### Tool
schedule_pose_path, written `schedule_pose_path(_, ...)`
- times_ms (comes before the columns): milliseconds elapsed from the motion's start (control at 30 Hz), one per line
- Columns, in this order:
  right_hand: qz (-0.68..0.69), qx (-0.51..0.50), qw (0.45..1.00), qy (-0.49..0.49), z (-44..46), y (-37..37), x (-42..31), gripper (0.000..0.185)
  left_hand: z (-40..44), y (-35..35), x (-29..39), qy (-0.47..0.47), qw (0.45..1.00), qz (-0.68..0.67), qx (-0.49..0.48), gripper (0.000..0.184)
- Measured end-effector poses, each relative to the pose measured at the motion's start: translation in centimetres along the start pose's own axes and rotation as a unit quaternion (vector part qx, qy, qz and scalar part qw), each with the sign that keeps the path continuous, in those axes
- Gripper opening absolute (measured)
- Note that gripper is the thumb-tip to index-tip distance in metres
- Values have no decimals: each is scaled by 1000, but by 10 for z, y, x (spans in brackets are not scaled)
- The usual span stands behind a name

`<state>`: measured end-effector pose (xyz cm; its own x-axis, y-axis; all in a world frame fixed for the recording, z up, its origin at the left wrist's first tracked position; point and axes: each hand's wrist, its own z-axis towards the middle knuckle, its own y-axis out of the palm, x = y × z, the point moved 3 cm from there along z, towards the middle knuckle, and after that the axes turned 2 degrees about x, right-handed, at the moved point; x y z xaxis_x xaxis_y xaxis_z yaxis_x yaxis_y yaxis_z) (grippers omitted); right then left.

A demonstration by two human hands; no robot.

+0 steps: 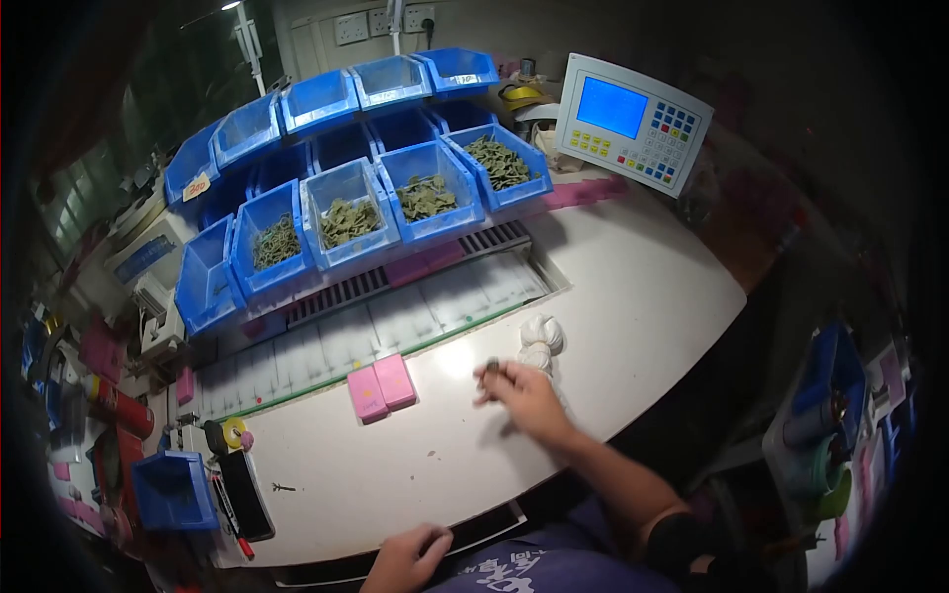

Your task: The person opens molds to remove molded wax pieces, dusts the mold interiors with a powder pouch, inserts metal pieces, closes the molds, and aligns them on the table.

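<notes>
My right hand (519, 395) is over the white worktop (593, 287), its thumb and fingertips pinched on a small dark item (493, 367) too small to name. A bundle of white cord (541, 341) lies just beyond that hand. My left hand (410, 559) rests at the table's front edge with its fingers curled; whatever it may hold is hidden. Two pink packets (383, 388) lie side by side left of my right hand. Behind them runs a lit white panel (395, 321) with a green front edge.
Tiered blue bins (341, 212), several with green leaf-like pieces, stand at the back. A keypad console (633, 124) is at the back right. At the left are a small blue bin (174, 489), a black phone-like object (245, 494), a red pen (244, 547) and a small dark tool (284, 487).
</notes>
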<state>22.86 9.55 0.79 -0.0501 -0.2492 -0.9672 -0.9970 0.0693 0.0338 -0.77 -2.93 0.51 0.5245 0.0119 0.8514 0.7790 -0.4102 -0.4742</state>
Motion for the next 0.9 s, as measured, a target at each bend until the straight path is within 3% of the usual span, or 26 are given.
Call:
schedule_pose_path(33,45,-19,994,-98,37,-12,19,29,-6,0,-7,-15,999,29,-37,20)
schedule_pose_path(100,110,-23,989,-97,63,-22,-13,27,-18,5,-25,38,998,51,7,21)
schedule_pose_path(200,175,-45,978,-105,83,-29,-46,25,-35,12,-60,-47,975,170,134,20)
schedule_pose_path(233,199,-56,973,-108,85,-30,-55,24,-38,18,-76,-45,975,171,135,20)
schedule_pose_path(300,211,-57,971,-101,88,-30,-60,22,-44,20,-108,-125,933,298,158,24)
schedule_pose_path(367,213,-54,972,-84,85,-32,-63,22,-43,20,-114,-128,930,302,168,26)
schedule_pose_path(500,225,-56,970,-80,88,-39,-60,24,-41,4,-100,-114,946,283,110,22)
schedule_pose_path(567,226,-60,968,-85,91,-44,-59,24,-37,-8,-73,-70,987,141,43,22)
schedule_pose_path(600,228,-59,968,-86,93,-46,-60,24,-37,-16,-57,-95,990,101,-24,26)
schedule_pose_path(667,210,-37,973,-88,98,-53,-63,21,-32,-27,-40,-80,994,45,-61,27)
schedule_pose_path(700,168,-29,975,-145,106,-59,-70,19,-31,-31,-31,-67,993,-12,-92,28)
schedule_pose_path(767,40,30,960,-276,141,-80,-92,13,-22,-46,-12,-198,972,-58,-108,27)
schedule_pose_path(833,4,130,924,-361,180,-95,-135,11,-10,-59,-38,-167,981,40,-90,21)
schedule_pose_path(900,-138,211,890,-381,229,-109,-169,19,21,-74,-41,-106,992,-5,63,20)
